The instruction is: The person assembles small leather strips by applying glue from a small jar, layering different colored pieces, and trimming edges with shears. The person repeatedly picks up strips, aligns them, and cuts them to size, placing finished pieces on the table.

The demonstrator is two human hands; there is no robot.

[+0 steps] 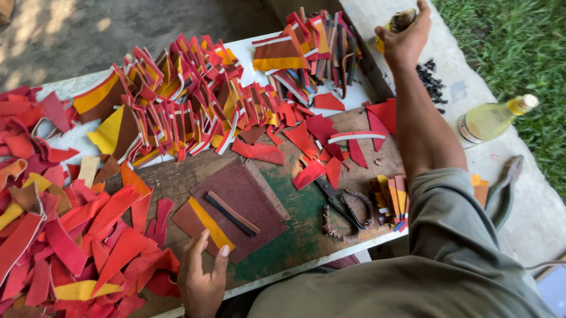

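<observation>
Both hands — left hand [201, 283], right hand [404, 35] — are bare, with no gloves or rings. Above the right hand the forearm is uncovered; a loose olive-grey sleeve [448, 217] — creased — begins past the elbow.

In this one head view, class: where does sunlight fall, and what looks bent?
Head view: sun dapples the ground and brightens the grass and bottle; the worktable lies in even shade; its edges curve with wide-angle distortion; the right hand looks sharp.

Matt leather scraps [50, 248] in red and yellow, soft and a bit rough. Worn wooden board [301, 224] with scratched green paint. Dull, rusty metal scissors [343, 208]. Shiny, smooth bottle [493, 119]. Rough grey concrete ledge [533, 221].
</observation>
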